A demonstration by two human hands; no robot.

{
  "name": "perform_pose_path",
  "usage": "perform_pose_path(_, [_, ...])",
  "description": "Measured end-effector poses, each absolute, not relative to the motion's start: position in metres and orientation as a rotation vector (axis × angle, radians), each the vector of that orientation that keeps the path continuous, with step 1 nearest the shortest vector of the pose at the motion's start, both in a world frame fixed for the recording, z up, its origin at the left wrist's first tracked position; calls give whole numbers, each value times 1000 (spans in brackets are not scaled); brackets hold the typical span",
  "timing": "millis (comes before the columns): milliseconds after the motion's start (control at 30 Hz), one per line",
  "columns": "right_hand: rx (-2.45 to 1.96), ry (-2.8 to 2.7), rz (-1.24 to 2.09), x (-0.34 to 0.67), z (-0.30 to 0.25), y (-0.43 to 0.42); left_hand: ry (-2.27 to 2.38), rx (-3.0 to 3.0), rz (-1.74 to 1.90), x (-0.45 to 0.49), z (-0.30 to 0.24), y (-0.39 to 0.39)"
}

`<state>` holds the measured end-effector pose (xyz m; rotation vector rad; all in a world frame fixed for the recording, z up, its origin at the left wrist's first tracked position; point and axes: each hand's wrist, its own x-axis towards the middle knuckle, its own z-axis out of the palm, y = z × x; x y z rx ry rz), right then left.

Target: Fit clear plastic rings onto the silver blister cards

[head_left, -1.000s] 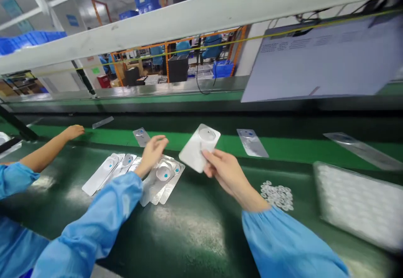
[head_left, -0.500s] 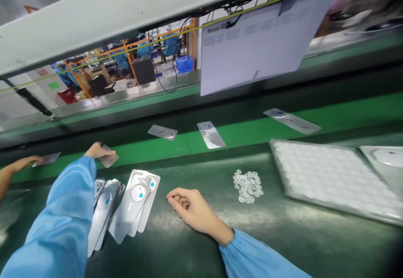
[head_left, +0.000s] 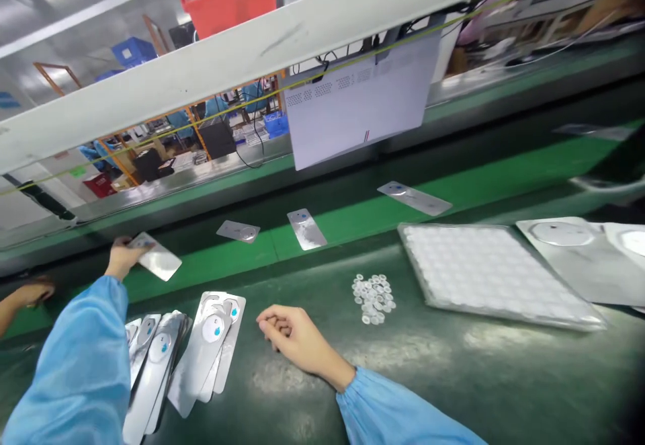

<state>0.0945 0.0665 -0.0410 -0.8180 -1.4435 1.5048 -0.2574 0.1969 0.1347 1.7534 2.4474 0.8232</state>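
Far left, my left hand (head_left: pixel 121 257) pinches one end of a silvery blister card (head_left: pixel 157 261) in its grip, just above the bright green conveyor belt (head_left: pixel 353 216). The card's long axis runs left to right, and its free end points right and slightly towards me. My right hand (head_left: pixel 292 334) rests on the dark green worktop (head_left: pixel 453 371), its grip curled in and pressed together around nothing I can see. Left of it lie fanned stacks of blister cards (head_left: pixel 206 344). To its right sits a small heap of clear rings (head_left: pixel 373 297).
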Motion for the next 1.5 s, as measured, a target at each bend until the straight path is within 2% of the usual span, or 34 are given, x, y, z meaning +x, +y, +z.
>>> perform_pose_path(100, [-794,-1305,1462,99,-38,69,2184,1871,887,-210,148,186])
perform_pose_path(233, [-694,-1376,1583,118,-32,55,1510,1890,837,-118,102,119])
perform_pose_path(400, [-708,-1664,1755,136,-35,24,1186,1176,1052,-36,16,30])
perform_pose_path(533, [-766,-1761,1716,137,-37,15,971,748,1167,-23,-7,1])
perform_pose_path(733, [-768,-1952,1571,143,-29,16,1138,651,1193,-23,-7,-1])
perform_pose_path(800, [-803,-1987,1382,151,-27,19,1197,656,1173,-24,-9,0])
perform_pose_path(900, [-924,-1874,928,162,-25,22,1206,655,1103,-25,-13,-1])
perform_pose_path(967, [-952,-1800,768,162,-25,23,1180,661,1042,-26,-16,-2])
perform_pose_path(1200, [-746,-1927,660,147,-34,18,1334,1026,1025,-30,-25,-9])
perform_pose_path(1333, [-779,-1973,560,147,-37,17,1544,1012,1067,-38,-33,-13])
perform_pose_path(1500, [-791,-1962,541,146,-37,14,1581,1024,1071,-42,-38,-14])
